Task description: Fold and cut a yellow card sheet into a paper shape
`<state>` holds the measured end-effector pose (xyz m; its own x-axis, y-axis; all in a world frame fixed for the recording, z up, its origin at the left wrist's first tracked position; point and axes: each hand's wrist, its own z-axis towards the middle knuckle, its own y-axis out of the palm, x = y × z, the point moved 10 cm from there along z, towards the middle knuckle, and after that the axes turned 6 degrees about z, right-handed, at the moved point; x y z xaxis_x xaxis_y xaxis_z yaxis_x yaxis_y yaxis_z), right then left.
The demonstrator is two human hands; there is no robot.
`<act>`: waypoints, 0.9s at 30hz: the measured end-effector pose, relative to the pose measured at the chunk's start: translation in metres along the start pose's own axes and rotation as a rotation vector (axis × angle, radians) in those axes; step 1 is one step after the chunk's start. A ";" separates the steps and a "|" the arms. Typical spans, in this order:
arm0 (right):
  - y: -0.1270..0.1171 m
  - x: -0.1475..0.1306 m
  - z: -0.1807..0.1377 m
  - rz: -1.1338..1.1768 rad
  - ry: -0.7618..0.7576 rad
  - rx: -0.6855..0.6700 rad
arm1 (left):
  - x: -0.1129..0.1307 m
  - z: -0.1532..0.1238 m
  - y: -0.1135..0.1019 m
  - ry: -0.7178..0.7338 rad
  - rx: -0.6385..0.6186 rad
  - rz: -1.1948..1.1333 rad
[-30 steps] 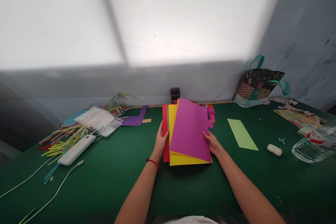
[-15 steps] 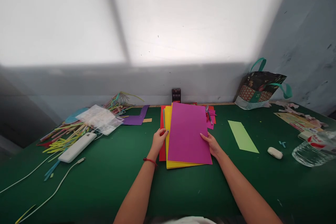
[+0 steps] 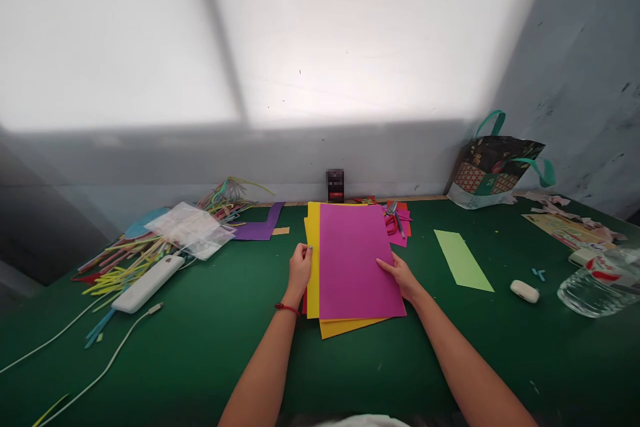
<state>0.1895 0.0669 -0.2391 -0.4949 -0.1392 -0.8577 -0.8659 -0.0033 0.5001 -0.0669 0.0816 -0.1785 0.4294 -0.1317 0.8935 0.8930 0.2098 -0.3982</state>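
Observation:
In front of me a magenta sheet of paper [image 3: 357,263] lies on top of yellow sheets [image 3: 313,267], whose edges show at its left and below. My left hand [image 3: 301,267] pinches the left edge of a yellow sheet between thumb and fingers. At the right edge of the stack, my right hand [image 3: 400,273] grips the magenta sheet, thumb on its face and fingers behind. A sliver of red paper peeks out by my left wrist. Just behind the stack's right corner lie red-handled scissors [image 3: 393,221] on pink and orange paper scraps.
Colourful paper strips [image 3: 120,263], a clear plastic bag [image 3: 193,230] and a white power bank [image 3: 149,283] with cables lie left. To the right are a light green paper piece [image 3: 463,260], a white case [image 3: 525,291], a water bottle [image 3: 600,283] and a tote bag [image 3: 493,170].
My left hand has shifted slightly left, and a yellow sheet now sticks out further left, covering most of the red paper. The magenta sheet sits slightly lower, and another yellow sheet shows tilted below.

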 end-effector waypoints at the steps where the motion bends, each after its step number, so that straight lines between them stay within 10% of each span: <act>1: 0.000 -0.002 0.000 -0.005 -0.010 -0.003 | 0.003 0.000 -0.001 0.028 0.003 0.046; 6: -0.009 -0.014 -0.001 -0.040 -0.066 0.030 | 0.031 -0.007 -0.006 0.260 0.083 0.201; 14: -0.045 -0.040 -0.002 0.055 -0.160 0.217 | -0.016 0.005 -0.067 -0.089 0.416 0.084; 21: -0.110 -0.072 -0.009 0.270 -0.421 0.441 | -0.063 0.018 -0.077 -0.326 0.274 0.074; 27: -0.107 -0.064 0.000 0.265 -0.384 0.350 | -0.069 0.016 -0.054 -0.338 0.139 0.154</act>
<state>0.3135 0.0759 -0.2379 -0.6319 0.2784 -0.7233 -0.6493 0.3193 0.6902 -0.1466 0.0948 -0.2150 0.4677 0.2330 0.8526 0.7849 0.3341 -0.5218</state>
